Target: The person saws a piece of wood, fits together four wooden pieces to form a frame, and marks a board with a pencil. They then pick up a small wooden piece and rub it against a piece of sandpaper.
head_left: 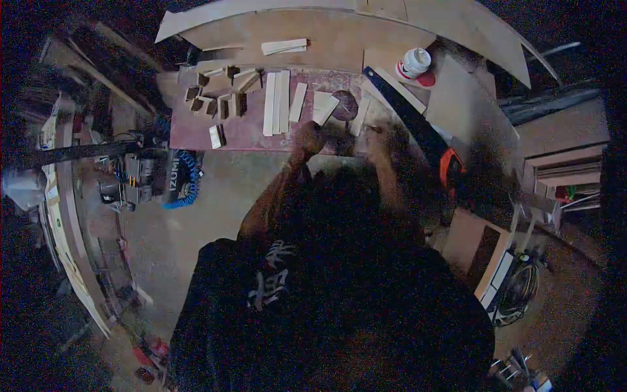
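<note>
The left hand looks curled at the near end of the overlapping pale flat wooden pieces, but it is too dark to tell whether it grips them or merely touches them. The right hand is beside a narrow pale wooden strip; whether its fingers are closed on anything cannot be told either. Both lots of wood lie at the front edge of the dull red tabletop, with a dark round patch between them.

In such poor light, I would judge it best to steady each piece flat with one hand and feel its edges with the other, keeping the overlap from sliding. The right forearm would do well to keep clear of the black-bladed handsaw with an orange handle, which slants close by on that side.

Further left lie long pale wooden slats side by side, then a cluster of small brown-sided wooden blocks. Beyond the saw's far end stands a white plastic tub with a red label, best left out of elbow's reach
</note>
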Demonstrator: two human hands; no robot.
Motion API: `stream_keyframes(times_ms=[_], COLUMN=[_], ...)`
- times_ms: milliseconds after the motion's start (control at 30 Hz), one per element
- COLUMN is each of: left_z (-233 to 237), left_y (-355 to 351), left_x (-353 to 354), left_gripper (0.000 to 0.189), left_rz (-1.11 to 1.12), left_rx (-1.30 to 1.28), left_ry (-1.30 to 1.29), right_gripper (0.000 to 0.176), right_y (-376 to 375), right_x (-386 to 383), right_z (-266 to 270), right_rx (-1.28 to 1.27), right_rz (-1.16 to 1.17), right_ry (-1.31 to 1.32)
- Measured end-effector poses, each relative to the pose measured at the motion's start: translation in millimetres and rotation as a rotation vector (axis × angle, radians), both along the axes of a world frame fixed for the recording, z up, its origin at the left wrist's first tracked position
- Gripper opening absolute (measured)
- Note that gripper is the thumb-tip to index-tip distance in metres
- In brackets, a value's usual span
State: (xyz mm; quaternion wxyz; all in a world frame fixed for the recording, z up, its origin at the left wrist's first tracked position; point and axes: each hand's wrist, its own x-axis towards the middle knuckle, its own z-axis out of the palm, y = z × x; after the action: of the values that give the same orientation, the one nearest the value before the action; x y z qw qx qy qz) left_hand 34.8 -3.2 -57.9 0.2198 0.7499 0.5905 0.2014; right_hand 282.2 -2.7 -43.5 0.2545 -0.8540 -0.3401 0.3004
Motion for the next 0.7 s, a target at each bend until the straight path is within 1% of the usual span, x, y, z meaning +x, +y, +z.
stream_keyframes(times_ms=[33, 100, 133, 200, 233, 333, 400, 433, 500, 567, 700], left_z=[10, 32, 31, 18, 20, 30, -4, -12, -19, -16, -29], left_y=[2, 2, -1, -8, -11, -17, -22, -27, -42, -55, -72], left_x=[1, 1, 0, -7, -9, -18, -33, -39, -49, -57, -68], left_gripper=[0.031, 0.031, 0.031, 0.032, 0.033, 0.030, 0.028, 0.027, 0.027, 0.027, 0.026], left_rz=[0.038, 0.121, 0.165, 0.161, 0.159, -0.095, -0.143, -0.167, -0.154, -0.140, -0.107], left_rx=[-0.087, -0.264, -0.357, -0.279, -0.241, -0.183, -0.183, -0.187, -0.120, -0.081, -0.022], left_ry=[0.068, 0.031, 0.014, -0.095, -0.150, 0.008, 0.007, 0.007, -0.068, -0.071, -0.083], right_gripper=[0.024, 0.024, 0.023, 0.023, 0.023, 0.022, 0.022, 0.022, 0.022, 0.021, 0.021], right_y=[1, -2, -5, -6, -7, -3, 3, 4, 5, 11, 7], right_x=[2, 3, 3, 1, 0, -12, -25, -32, -38, -44, -44], right_z=[2, 4, 4, 3, 2, -2, -3, -4, -6, -9, -10], right_rx=[0.001, -0.002, -0.007, -0.015, -0.021, -0.030, -0.032, -0.036, -0.037, -0.032, -0.013], right_rz=[0.002, -0.002, -0.008, -0.016, -0.023, -0.036, -0.029, -0.021, -0.011, 0.011, 0.010], right_ry=[0.004, 0.004, 0.000, -0.012, -0.018, -0.040, -0.047, -0.050, -0.047, -0.048, -0.061])
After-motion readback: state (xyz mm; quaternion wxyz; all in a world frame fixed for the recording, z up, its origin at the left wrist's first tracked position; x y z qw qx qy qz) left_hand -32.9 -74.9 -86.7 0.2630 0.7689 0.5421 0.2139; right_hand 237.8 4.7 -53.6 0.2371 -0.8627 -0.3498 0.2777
